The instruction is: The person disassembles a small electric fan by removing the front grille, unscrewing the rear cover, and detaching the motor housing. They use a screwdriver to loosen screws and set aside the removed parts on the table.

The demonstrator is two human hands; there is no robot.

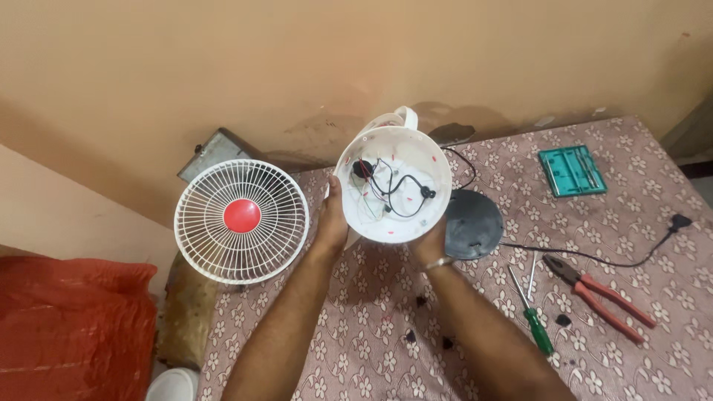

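Note:
I hold a round white fan base (394,186) up in front of me, its open underside facing me with black and coloured wires inside. My left hand (332,219) grips its left rim. My right hand (431,245) supports its lower right edge, mostly hidden behind the base. A white curved handle or stem (403,115) sticks out behind the top. A black power cord (594,256) runs from the base across the bed to a plug (679,221).
A white wire fan grille with a red centre (241,220) leans at the left. On the flowered cloth (371,334) lie a black round cover (473,224), a green-handled screwdriver (532,312), red pliers (601,293), a teal tool case (572,171) and small black feet (445,343).

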